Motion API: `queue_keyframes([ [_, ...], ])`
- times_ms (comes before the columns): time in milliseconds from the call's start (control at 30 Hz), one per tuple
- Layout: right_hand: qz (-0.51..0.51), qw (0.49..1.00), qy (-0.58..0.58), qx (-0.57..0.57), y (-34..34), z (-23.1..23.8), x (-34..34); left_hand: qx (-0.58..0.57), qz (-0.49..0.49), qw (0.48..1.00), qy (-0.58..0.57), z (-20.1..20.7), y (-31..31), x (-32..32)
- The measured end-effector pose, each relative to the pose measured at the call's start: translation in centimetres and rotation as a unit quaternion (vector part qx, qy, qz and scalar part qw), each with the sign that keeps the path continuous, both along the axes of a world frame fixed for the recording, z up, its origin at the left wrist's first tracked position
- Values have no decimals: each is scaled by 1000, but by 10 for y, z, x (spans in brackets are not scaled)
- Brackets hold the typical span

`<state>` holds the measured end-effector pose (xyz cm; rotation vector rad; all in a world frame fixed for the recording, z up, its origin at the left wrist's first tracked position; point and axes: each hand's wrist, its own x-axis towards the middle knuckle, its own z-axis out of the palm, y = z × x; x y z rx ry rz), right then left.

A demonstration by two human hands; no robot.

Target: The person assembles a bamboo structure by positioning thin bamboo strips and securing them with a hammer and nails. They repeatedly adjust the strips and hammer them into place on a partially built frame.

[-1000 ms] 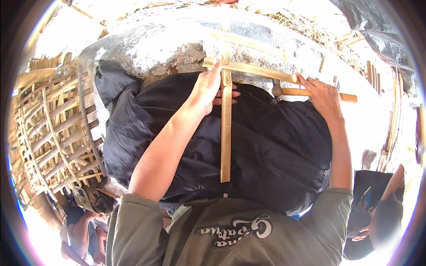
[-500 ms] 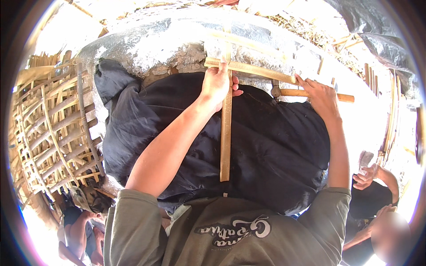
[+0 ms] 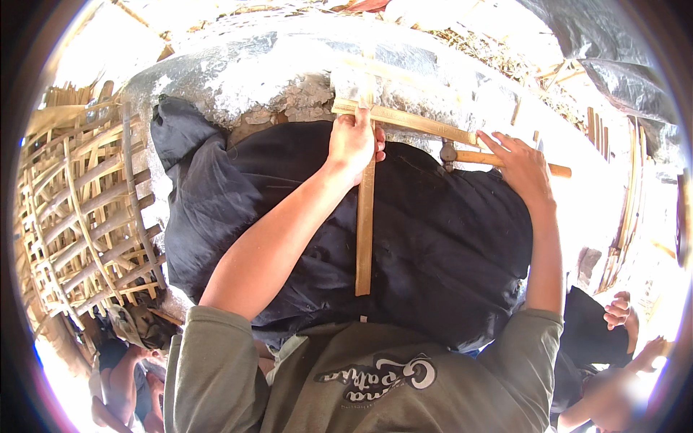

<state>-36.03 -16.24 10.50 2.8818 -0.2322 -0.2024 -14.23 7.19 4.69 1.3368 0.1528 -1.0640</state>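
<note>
Left hand (image 3: 354, 146) grips upright slat (image 3: 364, 238); right hand (image 3: 525, 170) touches cross slat (image 3: 426, 124), pinch unclear; apparently aligning; next move calls for steadiness.

The lengthwise slat (image 3: 364, 238) crosses the crosswise slat (image 3: 419, 121) at the left hand (image 3: 354, 144). Nearer the body sits the hammer (image 3: 473, 156), partly behind the right hand (image 3: 523, 169). Lattice (image 3: 81, 206) stands far left.

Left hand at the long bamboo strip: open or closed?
Closed: the left hand wraps the long bamboo strip, its fingertips curled past the strip's right edge.
</note>
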Motion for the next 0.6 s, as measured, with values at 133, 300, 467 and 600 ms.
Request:
queue_keyframes([
  [133,-42,998,20,42,7,20,2,2,-4,1000,-1,-2,-2,0],
  [300,-137,976,70,152,19,50,8,13,6,1000,14,3,-4,-2],
  [467,-102,957,-28,269,7,49,-12,43,9,999,-19,4,-6,-3],
  [600,-112,947,-101,283,8,61,-11,55,6,998,-22,0,-8,-3],
])
